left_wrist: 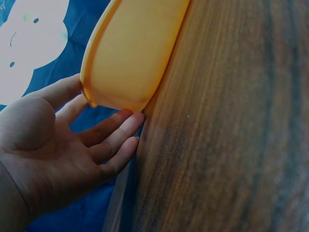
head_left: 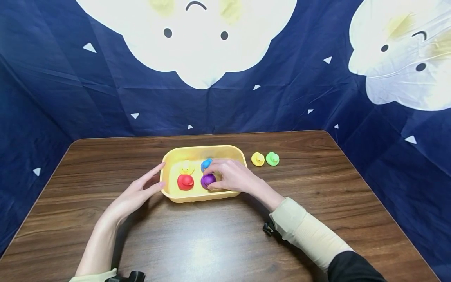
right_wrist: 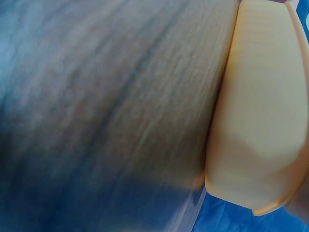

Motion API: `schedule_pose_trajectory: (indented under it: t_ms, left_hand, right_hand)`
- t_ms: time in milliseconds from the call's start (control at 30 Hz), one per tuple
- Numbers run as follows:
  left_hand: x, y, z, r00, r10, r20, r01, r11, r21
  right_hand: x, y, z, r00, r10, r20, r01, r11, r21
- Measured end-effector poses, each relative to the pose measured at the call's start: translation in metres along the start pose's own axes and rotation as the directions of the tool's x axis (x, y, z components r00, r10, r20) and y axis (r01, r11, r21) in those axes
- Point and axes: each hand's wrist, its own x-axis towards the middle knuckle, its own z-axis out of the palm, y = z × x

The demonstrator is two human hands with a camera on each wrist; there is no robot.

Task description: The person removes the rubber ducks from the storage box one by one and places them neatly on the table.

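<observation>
A yellow plastic basin [head_left: 202,199] stands on the table with several small toy ducks inside. My right hand [head_left: 230,174] reaches over its right side and pinches a purple duck [head_left: 208,180] between thumb and fingers. Behind those fingers a blue duck [head_left: 206,163] is partly hidden. On the basin's left half sit a red duck [head_left: 185,182] and, farther back, a yellow duck [head_left: 187,167]. My left hand [head_left: 135,194] touches the basin's left end from outside, fingers extended; the left wrist view shows its fingertips against the basin wall [left_wrist: 130,53]. The right wrist view leaves out the right fingers.
Beyond the basin's right end, another yellow duck [head_left: 258,159] and a green duck [head_left: 272,158] sit side by side on the wooden table [head_left: 197,243]. A dark blue curtain [head_left: 105,98] with cloud prints hangs behind the table and along its sides.
</observation>
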Motion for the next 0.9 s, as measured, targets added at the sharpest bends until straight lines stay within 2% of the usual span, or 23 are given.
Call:
schedule_pose_trajectory:
  t_ms: [900]
  left_hand:
    - [0.0013, -0.0009, 0.0000, 1.000, -0.017, 0.009, 0.017, 1.000, 0.009]
  right_hand:
    - [0.0000, 0.0000, -0.0008, 1.000, -0.010, 0.011, 0.010, 1.000, 0.002]
